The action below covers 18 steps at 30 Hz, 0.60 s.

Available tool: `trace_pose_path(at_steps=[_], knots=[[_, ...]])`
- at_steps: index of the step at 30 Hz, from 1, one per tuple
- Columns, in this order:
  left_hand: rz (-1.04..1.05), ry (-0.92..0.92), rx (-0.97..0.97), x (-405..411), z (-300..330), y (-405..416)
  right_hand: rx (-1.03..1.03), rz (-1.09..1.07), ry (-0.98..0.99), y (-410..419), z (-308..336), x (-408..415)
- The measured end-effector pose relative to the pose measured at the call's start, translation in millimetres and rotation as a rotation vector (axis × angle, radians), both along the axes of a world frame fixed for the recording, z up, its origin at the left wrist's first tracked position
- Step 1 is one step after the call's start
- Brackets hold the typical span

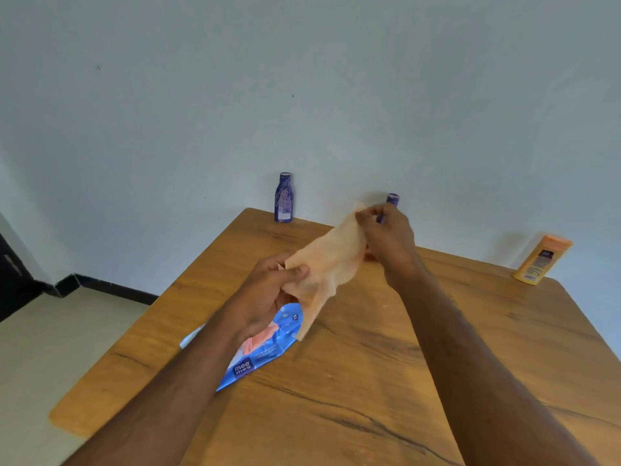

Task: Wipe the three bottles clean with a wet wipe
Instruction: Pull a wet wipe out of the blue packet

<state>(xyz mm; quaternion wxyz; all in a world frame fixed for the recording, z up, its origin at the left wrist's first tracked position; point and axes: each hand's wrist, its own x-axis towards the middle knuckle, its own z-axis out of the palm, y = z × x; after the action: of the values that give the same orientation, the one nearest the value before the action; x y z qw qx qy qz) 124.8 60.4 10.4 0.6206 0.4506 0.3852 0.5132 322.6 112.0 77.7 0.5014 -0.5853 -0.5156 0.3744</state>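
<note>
Left hand (268, 290) and right hand (386, 233) pinching wet wipe (326, 264), right hiding small bottle (392, 198), wipes pack (265, 348) beneath

Both hands pinching a wet wipe (327, 264) over table (369, 381), three bottles behind

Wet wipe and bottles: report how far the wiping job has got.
Done: a wet wipe is out of the blue wipes pack on the wooden table. In hand: the left hand and right hand hold it stretched between them. Left: all three bottles, tall purple bottle, small purple bottle partly hidden by the right hand, orange bottle, stand untouched by the wall.
</note>
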Motion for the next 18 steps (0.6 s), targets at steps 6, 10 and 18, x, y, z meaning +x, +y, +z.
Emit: trace_pose_path(at_steps=[6, 10, 18], knots=[[-0.044, -0.244, -0.1, 0.5, 21.7, 8.9, 0.22, -0.141, -0.085, -28.7, -61.4, -10.1], [-0.013, -0.363, -0.123, 0.1, 25.0, 10.5, -0.081, 0.05, 0.159, -53.3, -64.6, -22.0], [-0.102, -0.232, -0.041, -14.2, 14.5, 1.4, -0.074, 0.274, 0.469, -46.9, -64.5, -21.6]])
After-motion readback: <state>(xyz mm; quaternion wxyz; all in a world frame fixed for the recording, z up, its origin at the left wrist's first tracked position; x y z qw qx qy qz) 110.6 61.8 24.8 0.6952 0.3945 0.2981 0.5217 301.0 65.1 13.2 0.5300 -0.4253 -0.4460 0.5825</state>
